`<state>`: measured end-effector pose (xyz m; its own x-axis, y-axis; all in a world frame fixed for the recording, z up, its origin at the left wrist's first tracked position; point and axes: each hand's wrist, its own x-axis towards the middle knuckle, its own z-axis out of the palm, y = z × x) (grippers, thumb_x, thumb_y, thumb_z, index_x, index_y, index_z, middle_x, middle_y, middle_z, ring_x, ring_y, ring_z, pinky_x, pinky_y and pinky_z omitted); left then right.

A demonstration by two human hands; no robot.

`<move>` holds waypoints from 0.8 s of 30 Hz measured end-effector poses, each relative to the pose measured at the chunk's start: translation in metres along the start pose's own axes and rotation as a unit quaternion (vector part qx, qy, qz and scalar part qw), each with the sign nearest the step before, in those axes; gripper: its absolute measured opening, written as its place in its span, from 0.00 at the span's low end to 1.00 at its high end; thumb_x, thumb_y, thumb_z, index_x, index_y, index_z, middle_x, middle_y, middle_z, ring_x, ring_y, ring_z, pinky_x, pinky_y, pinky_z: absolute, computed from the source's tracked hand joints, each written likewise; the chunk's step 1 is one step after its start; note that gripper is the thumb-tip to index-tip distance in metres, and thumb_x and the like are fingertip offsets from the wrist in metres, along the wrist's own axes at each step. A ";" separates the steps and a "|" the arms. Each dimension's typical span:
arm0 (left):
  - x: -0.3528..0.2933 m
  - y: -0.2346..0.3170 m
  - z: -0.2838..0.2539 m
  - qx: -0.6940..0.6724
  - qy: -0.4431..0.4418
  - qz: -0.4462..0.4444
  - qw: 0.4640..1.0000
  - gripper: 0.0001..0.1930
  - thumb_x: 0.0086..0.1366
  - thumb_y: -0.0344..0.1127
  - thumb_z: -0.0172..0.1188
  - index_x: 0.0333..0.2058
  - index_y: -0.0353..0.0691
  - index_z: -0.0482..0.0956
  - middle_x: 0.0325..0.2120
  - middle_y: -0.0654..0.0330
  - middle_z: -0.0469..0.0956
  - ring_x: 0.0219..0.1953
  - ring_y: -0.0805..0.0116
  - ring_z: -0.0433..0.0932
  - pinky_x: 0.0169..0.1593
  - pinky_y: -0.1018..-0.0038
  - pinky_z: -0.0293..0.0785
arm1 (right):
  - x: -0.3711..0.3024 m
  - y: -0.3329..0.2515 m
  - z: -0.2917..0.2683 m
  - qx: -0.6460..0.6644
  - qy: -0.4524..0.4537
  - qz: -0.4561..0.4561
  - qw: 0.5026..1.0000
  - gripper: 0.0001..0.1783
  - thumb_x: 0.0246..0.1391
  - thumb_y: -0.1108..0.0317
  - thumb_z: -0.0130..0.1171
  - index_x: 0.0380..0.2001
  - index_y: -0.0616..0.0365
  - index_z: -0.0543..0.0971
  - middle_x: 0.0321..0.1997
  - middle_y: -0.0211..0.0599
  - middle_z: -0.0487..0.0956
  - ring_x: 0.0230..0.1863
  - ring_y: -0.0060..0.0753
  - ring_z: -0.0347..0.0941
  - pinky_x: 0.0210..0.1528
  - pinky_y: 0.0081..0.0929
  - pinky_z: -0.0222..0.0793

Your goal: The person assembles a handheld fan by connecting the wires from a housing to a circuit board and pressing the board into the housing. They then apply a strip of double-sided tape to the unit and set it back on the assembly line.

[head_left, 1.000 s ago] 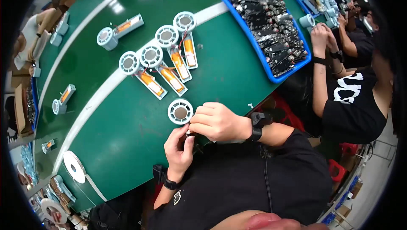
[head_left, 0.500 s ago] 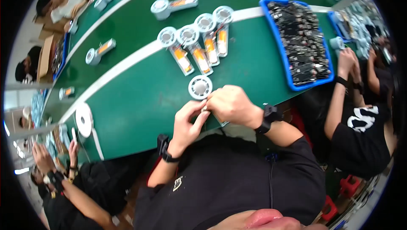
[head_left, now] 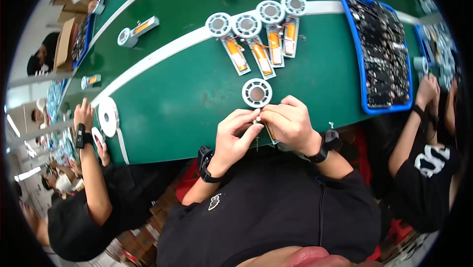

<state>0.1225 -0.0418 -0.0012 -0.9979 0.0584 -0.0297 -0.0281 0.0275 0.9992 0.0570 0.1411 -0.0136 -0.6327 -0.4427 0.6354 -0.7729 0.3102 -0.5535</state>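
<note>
A light-blue fan housing with a round, slotted head lies on the green table close in front of me, its handle under my hands. My left hand has thumb and forefinger pinched on a small white connector above the handle. From the other side my right hand is closed, with fingertips meeting at the same connector. Its exact shape and any wire are largely hidden by the fingers. Part of the handle, with an orange strip, shows below my right hand. Beyond lie several similar fan housings with orange batteries and thin wires.
A blue tray full of dark circuit boards stands to the right. On the left sit a white roll and a co-worker's raised hand. More housings lie beyond the white line. Another co-worker's hands work at far right.
The view has shifted, so the table's things sit further right. My right hand's fingers have shifted and show more of the small connector. The left co-worker's hand has moved up near the white roll.
</note>
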 end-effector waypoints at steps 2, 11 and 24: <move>-0.005 -0.002 -0.004 0.007 -0.057 -0.016 0.998 0.18 0.65 0.20 0.64 0.54 0.28 0.79 0.45 0.52 0.80 0.43 0.67 0.83 0.45 0.75 0.81 | -0.002 0.003 0.000 0.004 0.027 0.008 1.000 0.09 0.43 0.72 0.65 0.32 0.56 0.81 0.33 0.30 0.83 0.28 0.29 0.78 0.32 0.28 0.68; 0.004 -0.011 -0.007 0.219 0.037 0.127 0.967 0.13 0.71 0.24 0.58 0.52 0.25 0.79 0.44 0.56 0.81 0.41 0.73 0.79 0.45 0.80 0.73 | -0.014 0.000 0.017 -0.103 0.065 -0.006 0.993 0.06 0.48 0.67 0.60 0.23 0.53 0.74 0.23 0.27 0.73 0.23 0.29 0.74 0.27 0.28 0.64; 0.015 0.006 -0.023 0.112 -0.085 -0.002 0.990 0.14 0.73 0.26 0.57 0.54 0.27 0.78 0.46 0.54 0.81 0.44 0.68 0.80 0.48 0.73 0.78 | -0.011 0.012 -0.011 0.042 -0.023 0.053 0.997 0.09 0.46 0.67 0.63 0.28 0.55 0.72 0.22 0.36 0.77 0.25 0.44 0.79 0.26 0.41 0.71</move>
<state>0.1057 -0.0637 0.0045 -0.9726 0.2250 -0.0576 -0.0002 0.2473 0.9690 0.0545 0.1587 -0.0211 -0.7057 -0.4503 0.5470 -0.6944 0.2866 -0.6600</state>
